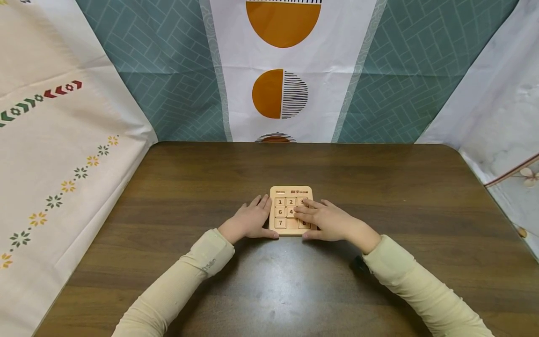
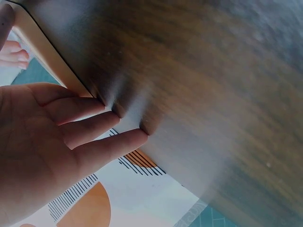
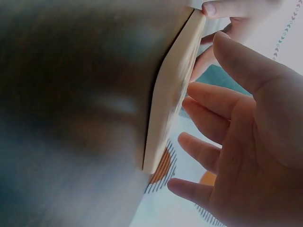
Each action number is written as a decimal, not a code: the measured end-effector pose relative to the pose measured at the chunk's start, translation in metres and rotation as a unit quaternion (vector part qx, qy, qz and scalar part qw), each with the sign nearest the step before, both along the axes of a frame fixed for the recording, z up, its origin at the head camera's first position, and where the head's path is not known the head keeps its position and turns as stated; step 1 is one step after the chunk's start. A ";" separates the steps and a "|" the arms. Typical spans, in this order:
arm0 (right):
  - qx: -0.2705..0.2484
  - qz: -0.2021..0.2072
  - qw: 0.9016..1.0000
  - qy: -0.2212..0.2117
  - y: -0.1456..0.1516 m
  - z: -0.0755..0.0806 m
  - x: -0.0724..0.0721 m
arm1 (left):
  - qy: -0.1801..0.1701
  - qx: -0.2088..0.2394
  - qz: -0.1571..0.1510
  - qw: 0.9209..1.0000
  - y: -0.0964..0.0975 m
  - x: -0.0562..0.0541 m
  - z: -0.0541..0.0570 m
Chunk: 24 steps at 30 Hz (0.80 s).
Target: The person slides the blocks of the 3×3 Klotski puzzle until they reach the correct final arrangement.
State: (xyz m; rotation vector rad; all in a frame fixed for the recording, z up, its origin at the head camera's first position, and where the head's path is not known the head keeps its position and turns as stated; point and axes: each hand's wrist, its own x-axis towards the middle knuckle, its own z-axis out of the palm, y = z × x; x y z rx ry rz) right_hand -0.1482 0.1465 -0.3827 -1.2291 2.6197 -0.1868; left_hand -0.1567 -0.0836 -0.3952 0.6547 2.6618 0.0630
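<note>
A wooden number sliding puzzle [image 1: 283, 232] lies flat on the table in the head view. Its numbered tiles read 1, 2, 3 along the top, 6 and 4 in the middle row, 7 and 8 below, with a gap between 7 and 8. My left hand [image 1: 254, 219] rests along the puzzle's left edge, fingers extended, thumb at the near left corner. My right hand [image 1: 330, 221] reaches over the right side, its fingertips on the tiles and its thumb by the near edge. Those fingers hide the right end of the middle row. In the right wrist view, the puzzle's pale side [image 3: 163, 101] shows beside the fingers.
The brown wooden table [image 1: 269, 290] extends around the puzzle. Behind it hangs a green and white patterned cloth [image 1: 181, 70], with a white embroidered cloth [image 1: 54, 164] at the left. A small dark object [image 1: 359, 266] shows by the right cuff.
</note>
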 end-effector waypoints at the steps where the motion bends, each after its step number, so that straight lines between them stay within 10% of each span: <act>1: 0.000 0.001 1.000 -0.001 -0.001 0.001 0.001 | 0.000 -0.001 0.000 1.000 0.000 0.000 0.000; 24: 0.001 0.033 0.999 -0.003 -0.005 -0.001 0.014 | 0.000 -0.005 0.001 1.000 0.000 -0.001 -0.001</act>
